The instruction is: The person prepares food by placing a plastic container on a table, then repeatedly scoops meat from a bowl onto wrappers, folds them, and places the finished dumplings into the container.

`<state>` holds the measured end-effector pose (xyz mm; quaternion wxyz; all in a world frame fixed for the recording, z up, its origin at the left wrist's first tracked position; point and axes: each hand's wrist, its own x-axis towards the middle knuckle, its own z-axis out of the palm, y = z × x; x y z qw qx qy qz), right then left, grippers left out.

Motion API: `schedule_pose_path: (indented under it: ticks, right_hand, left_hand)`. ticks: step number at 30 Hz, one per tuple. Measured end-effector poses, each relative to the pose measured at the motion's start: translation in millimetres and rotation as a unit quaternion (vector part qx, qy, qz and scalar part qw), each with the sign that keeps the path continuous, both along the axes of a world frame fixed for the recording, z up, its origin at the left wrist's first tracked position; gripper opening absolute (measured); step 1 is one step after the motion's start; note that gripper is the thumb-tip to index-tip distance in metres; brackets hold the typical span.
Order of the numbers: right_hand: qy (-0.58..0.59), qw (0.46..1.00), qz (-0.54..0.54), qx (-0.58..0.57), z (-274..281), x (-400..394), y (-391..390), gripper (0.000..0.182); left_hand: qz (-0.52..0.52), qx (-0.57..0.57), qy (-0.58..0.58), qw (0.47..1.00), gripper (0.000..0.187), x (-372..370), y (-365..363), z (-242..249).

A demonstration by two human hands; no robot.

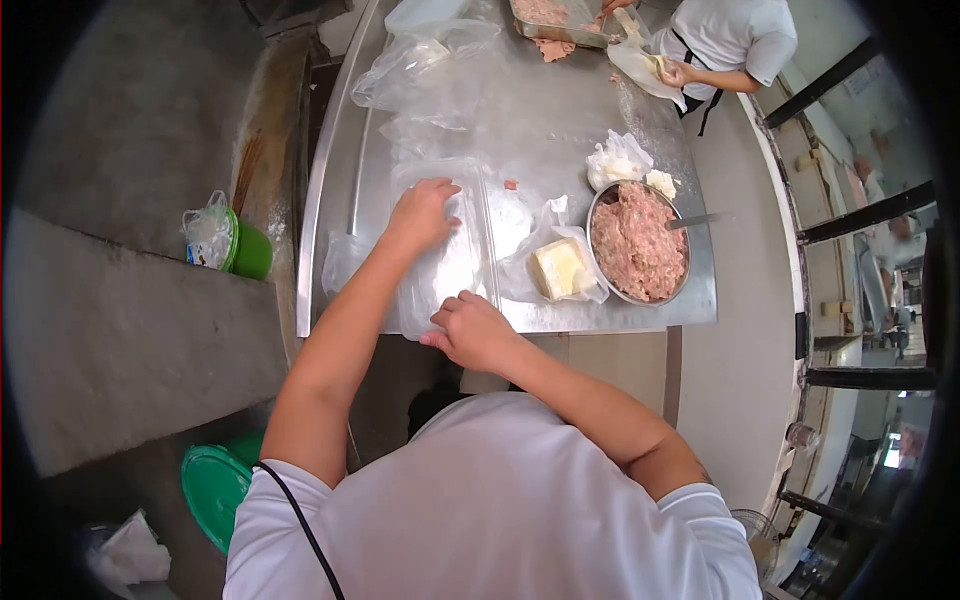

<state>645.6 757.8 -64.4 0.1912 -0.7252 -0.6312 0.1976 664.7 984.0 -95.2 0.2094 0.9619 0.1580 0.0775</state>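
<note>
A clear rectangular plastic container (438, 285) lies on the metal table in front of me. My left hand (425, 212) is over its far part, fingers stretched out and slightly apart. At the near right corner, my right hand (470, 328) has its thumb and fingers closed around the container's edge. To the right, a block of pale yellow square sheets (562, 270), probably dough wrappers, sits in an opened plastic bag. Beside it stands a round metal bowl (597, 262) heaped with pink minced meat (642, 242), a flat metal handle sticking out of it.
A crumpled white bag (617, 160) lies behind the bowl. Clear plastic bags (425, 65) cover the table's far left. Across the table, a co-worker (735, 40) holds a pale sheet near a metal tray (580, 36) of mince. Green buckets (250, 250) stand at left.
</note>
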Motion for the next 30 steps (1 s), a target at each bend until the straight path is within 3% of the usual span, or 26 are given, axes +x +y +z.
schedule_pose_path:
  ticks: [1,4,7,10,13,16,19,22,25,30]
  right_hand:
    - [-0.006,0.999,-0.014,0.05,2,0,-1,0.04]
    - [0.026,0.996,-0.045,-0.072,-4,8,2,0.044]
    - [-0.004,0.991,-0.024,-0.134,8,13,1,0.037]
    - [-0.03,0.998,-0.045,-0.021,13,11,0,0.029]
    - [0.013,0.992,-0.013,-0.126,-4,9,5,0.02]
    - [-0.067,0.995,-0.024,-0.068,4,1,1,0.019]
    - [-0.002,0.999,-0.031,-0.009,9,-3,9,0.026]
    - [0.059,0.995,0.007,-0.083,-4,-10,17,0.036]
    - [0.04,0.989,0.025,-0.14,-3,-18,15,0.038]
    - [0.063,0.992,-0.004,-0.105,6,-26,6,0.04]
  left_hand:
    - [0.003,-0.016,-0.033,0.999,0.053,-1,2,4]
    - [-0.035,0.076,0.07,0.994,0.031,-13,-5,10]
    - [-0.047,0.08,0.042,0.995,0.025,-29,-9,5]
    - [-0.039,0.106,-0.02,0.993,0.026,-40,-20,21]
    - [-0.043,0.165,0.192,0.967,0.026,-47,-27,12]
    - [-0.039,0.137,0.105,0.984,0.024,-49,-25,24]
    - [-0.037,0.095,-0.015,0.995,0.031,-39,-13,12]
    - [-0.033,0.161,-0.002,0.986,0.041,-20,-2,-1]
    - [-0.016,0.107,0.108,0.988,0.036,-8,7,-3]
    - [-0.036,0.113,0.164,0.979,0.047,0,11,18]
